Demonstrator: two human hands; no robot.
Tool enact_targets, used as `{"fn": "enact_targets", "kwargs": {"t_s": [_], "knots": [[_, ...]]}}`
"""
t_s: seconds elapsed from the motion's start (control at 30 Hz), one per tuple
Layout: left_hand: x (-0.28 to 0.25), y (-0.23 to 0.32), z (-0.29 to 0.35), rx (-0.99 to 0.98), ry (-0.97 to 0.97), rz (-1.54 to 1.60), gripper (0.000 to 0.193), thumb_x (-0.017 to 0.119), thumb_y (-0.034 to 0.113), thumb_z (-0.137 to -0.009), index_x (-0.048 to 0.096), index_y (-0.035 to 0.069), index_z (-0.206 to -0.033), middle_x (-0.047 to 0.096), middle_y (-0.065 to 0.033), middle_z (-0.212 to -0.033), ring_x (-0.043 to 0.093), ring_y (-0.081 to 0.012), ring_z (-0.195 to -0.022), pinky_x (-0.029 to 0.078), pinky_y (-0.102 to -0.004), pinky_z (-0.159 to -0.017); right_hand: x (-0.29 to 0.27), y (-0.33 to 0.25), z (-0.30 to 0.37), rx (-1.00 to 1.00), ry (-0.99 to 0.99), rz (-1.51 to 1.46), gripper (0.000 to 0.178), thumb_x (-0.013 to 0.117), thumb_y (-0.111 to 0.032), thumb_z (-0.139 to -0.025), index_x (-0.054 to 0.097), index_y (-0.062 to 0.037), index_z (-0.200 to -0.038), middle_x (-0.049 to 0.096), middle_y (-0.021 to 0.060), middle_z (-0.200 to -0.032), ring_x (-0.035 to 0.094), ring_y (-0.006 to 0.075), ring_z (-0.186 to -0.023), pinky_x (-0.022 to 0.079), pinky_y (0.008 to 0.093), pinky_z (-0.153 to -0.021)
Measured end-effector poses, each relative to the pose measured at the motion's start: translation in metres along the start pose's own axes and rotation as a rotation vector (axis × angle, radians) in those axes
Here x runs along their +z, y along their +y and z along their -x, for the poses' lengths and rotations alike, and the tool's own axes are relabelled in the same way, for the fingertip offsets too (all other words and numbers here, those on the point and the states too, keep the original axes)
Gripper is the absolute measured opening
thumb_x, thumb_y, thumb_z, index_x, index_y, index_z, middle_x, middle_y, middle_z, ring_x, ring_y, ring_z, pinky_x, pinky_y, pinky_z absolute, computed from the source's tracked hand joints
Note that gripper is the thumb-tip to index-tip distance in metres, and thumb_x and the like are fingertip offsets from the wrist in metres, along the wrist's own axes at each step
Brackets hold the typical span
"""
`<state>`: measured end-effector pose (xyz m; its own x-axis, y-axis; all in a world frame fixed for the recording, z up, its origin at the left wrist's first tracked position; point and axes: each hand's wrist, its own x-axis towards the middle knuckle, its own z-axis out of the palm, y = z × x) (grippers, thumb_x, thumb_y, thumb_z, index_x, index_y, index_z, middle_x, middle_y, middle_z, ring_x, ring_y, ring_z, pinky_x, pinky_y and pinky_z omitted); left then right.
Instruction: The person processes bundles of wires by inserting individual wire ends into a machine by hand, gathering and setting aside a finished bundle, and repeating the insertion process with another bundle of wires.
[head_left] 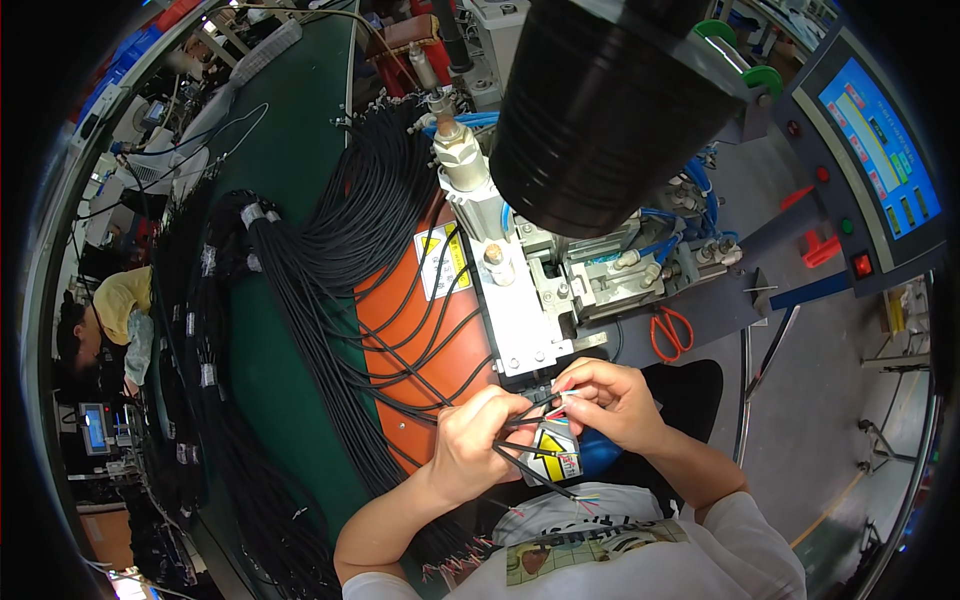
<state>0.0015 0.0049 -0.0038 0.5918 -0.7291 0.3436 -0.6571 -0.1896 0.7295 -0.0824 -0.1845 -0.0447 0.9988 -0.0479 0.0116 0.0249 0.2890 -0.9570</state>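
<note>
From up here my view is crowded: a big black cylinder (610, 100) hangs in the upper middle and hides much of the machine behind it, while a pale metal press block (515, 310) with an air cylinder (462, 160) stands just above my hands. To the left, a thick fan of black cables (330, 270) drapes over an orange cover (400, 330) and across the green worktop (290, 150), and more bundled cables lie further left. A pair of red-handled scissors (670, 332) rests to the right of the block, and a control panel with a blue screen (880, 150) sits at the upper right. Another person in yellow (120, 300) bends over at the far left, well apart from me. My left hand (470, 445) is curled, its fingers pinched shut on a black cable end (525, 462) that crosses a yellow warning label (555, 450). My right hand (610, 400) sits just beside it, fingertips closed on thin coloured wires (560, 398) coming out of that cable, right below the press block. More stripped wire ends poke out near my shirt (585, 497).
</note>
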Motion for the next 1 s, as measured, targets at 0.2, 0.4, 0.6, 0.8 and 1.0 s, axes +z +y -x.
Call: {"fn": "enact_targets", "kwargs": {"t_s": [0.2, 0.4, 0.6, 0.8, 1.0], "knots": [[0.006, -0.011, 0.001, -0.189, -0.076, 0.264, 0.011, 0.067, -0.002, -0.079, 0.064, -0.001, -0.089, 0.065, -0.0092, -0.075, 0.063, -0.0196, -0.064, 0.048, -0.0298, -0.057, -0.011, -0.002, -0.005, 0.217, -0.123, -0.27, 0.024, 0.059, -0.007, -0.093, 0.061, 0.0039, -0.114, 0.066, 0.0111, -0.095, 0.062, 0.0093, -0.065, 0.043, 0.0175, -0.052], [0.013, -0.007, -0.002, 0.087, -0.097, 0.122, 0.022, 0.068, 0.002, -0.077, 0.062, -0.002, -0.098, 0.063, -0.0125, -0.08, 0.063, -0.0279, -0.065, 0.049, -0.0336, -0.058, -0.003, 0.007, -0.002, -0.078, -0.072, -0.004, 0.012, 0.069, 0.004, -0.082, 0.065, 0.0019, -0.094, 0.06, 0.0072, -0.091, 0.058, 0.008, -0.075, 0.046, 0.0186, -0.057], [0.016, 0.006, 0.0, -0.036, -0.112, -0.039, 0.015, 0.065, 0.003, -0.076, 0.058, 0.001, -0.089, 0.059, -0.0103, -0.072, 0.061, -0.0289, -0.061, 0.047, -0.0377, -0.053, 0.026, 0.001, 0.004, -0.639, 0.249, 0.88, 0.029, 0.066, -0.004, -0.083, 0.063, -0.0015, -0.111, 0.06, 0.0155, -0.1, 0.062, 0.0236, -0.086, 0.052, 0.0355, -0.071], [0.018, 0.002, 0.001, -0.056, -0.133, -0.015, 0.01, 0.062, 0.001, -0.077, 0.056, 0.002, -0.085, 0.058, -0.0119, -0.071, 0.061, -0.0303, -0.06, 0.047, -0.039, -0.052, 0.001, -0.004, 0.0, -0.087, -0.038, 0.104, 0.019, 0.06, -0.004, -0.091, 0.066, 0.0038, -0.107, 0.061, 0.0136, -0.102, 0.063, 0.0163, -0.083, 0.05, 0.0251, -0.075], [0.015, -0.002, 0.001, -0.166, -0.185, 0.157, 0.009, 0.062, 0.0, -0.077, 0.058, 0.001, -0.085, 0.059, -0.0115, -0.069, 0.06, -0.0274, -0.058, 0.047, -0.0365, -0.052, -0.009, -0.005, -0.006, 0.186, -0.09, -0.185, 0.016, 0.062, -0.003, -0.089, 0.066, 0.0053, -0.102, 0.064, 0.0114, -0.095, 0.064, 0.0138, -0.076, 0.05, 0.0225, -0.062]]}}
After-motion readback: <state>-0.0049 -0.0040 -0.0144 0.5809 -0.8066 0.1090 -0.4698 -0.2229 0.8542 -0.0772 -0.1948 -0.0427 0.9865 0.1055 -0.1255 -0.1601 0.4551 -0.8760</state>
